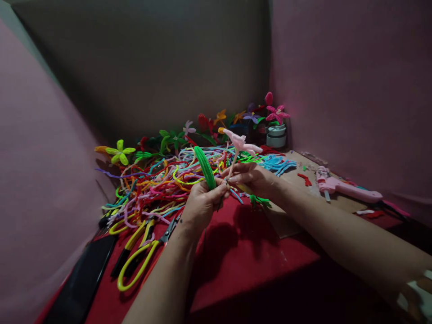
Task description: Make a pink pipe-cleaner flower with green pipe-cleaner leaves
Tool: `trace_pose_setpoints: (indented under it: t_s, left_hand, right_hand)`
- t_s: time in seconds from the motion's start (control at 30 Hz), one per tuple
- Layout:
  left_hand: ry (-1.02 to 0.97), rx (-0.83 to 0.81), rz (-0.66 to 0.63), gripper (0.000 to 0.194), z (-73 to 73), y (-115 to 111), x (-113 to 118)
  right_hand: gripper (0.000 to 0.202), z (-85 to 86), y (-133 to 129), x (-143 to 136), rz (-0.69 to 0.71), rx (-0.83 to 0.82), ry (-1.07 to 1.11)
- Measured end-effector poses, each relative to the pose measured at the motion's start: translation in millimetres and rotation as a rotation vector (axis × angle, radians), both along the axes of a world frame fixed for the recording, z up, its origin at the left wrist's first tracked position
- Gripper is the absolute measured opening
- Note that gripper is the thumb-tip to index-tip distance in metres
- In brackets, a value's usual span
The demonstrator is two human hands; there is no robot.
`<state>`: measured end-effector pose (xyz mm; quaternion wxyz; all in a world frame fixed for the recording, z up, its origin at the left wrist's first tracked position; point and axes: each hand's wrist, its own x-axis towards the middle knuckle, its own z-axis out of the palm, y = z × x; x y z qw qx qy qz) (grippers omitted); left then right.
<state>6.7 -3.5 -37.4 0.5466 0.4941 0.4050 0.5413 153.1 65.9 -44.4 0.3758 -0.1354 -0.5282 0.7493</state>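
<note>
- The pink flower (pixel 240 145) is above the hands, near the middle of the scene, its bloom tilted to the right and its stem running down to the fingertips.
- The green leaf (pixel 204 167) stands just left of the stem, curving up and left; this angle probably keeps it clear of the petals.
- The left hand (pixel 202 201) is clamped on the base of the leaf, thumb against fingers, apparently to steady the joint.
- The right hand (pixel 249 178) is closed on the lower stem; this low grip leaves the soft bloom uncrushed. The fingertips of both hands meet, and the exact contact is too small to tell.
- A pile of fuzzy stems (pixel 162 180) lies beyond and to the left, presumably as stock within reach.
- Yellow-handled scissors (pixel 154 246) lie at the near left, handles toward the person, an orientation suited to quick pickup.
- The pink glue gun (pixel 351 188) rests at the right on a board (pixel 312 164), which likely shields the red table (pixel 243 256).
- Assembled flowers (pixel 120 153) line the far side, seemingly kept out of the working area.
</note>
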Motion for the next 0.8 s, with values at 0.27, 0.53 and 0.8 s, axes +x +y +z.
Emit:
trace_pose_setpoints:
  t_s: [0.27,0.53,0.8]
  left_hand:
    - [-0.084,-0.061,-0.118,0.016,1.3,-3.0,0.3]
    - [-0.083,-0.001,-0.161,0.018,2.3,-4.7,2.8]
    - [0.251,0.097,0.116,0.017,3.9,0.4,1.4]
  right_hand:
    - [0.017,1.3,-2.9,2.7,-0.037,0.139,-0.039]
    - [0.012,3.9,-7.8,1.2,-0.118,0.152,-0.025]
    - [0.009,7.9,-12.4,-0.6,-0.247,0.176,-0.105]
